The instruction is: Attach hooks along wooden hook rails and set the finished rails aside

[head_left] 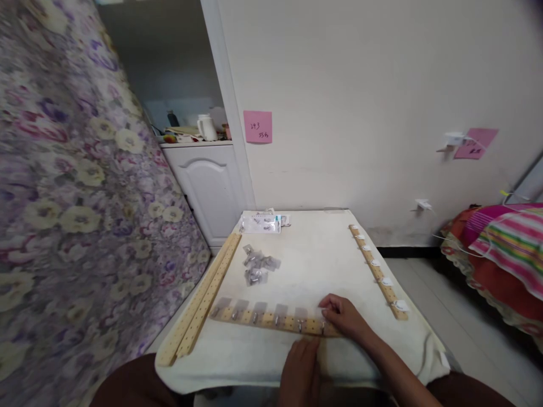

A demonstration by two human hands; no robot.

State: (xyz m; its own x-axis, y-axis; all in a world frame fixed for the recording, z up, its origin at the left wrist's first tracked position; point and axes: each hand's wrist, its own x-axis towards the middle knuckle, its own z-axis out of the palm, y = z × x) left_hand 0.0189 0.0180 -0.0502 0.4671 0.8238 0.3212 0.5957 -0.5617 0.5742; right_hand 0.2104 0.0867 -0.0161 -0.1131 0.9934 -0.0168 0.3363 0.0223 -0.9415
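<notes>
A pale wooden strip with rows of holes [267,319] lies crosswise near the table's front edge. Along it sit several clear plastic squares with metal hooks [278,315]. At its right end, my right hand [343,315] is closed in a pinch on a clear plastic hook, which its fingers partly cover. My left hand [299,364] is just in front of the strip, its fingers together and the tips at the near edge; their undersides are hidden. Farther back on the left lies a loose pile of similar clear hooks [257,275].
Two long perforated wooden strips [206,297] line the table's left edge. Another strip with several white pieces [377,271] lies along the right. Clear packaging with a printed card [261,223] rests at the back. A white cloth [305,249] covers the table, against a wall.
</notes>
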